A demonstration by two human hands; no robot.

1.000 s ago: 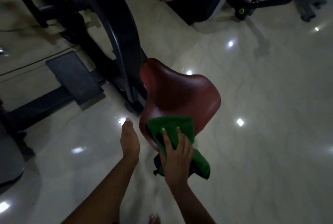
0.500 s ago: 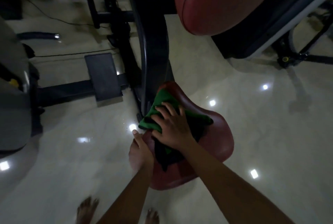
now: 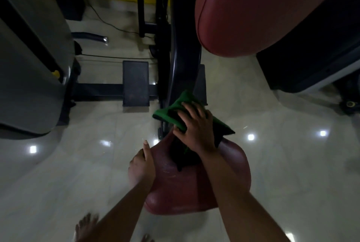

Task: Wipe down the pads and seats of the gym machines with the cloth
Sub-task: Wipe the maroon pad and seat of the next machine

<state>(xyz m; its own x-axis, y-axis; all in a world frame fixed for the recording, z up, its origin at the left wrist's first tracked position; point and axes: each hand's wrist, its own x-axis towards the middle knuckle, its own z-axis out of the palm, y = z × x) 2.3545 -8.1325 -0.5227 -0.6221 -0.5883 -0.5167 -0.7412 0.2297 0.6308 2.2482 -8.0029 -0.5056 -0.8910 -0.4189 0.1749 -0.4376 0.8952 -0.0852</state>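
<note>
A person's right hand presses a green cloth onto the narrow front end of a red machine seat, fingers spread over the fabric. The left hand rests flat against the seat's left edge, fingers straight, holding nothing. A red back pad hangs above, beside the black frame post.

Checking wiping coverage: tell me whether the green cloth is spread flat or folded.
Folded, not flat: the green cloth shows doubled layers and a hanging corner under the right hand.

Glossy floor, matt leatherette seat, fuzzy cloth
</note>
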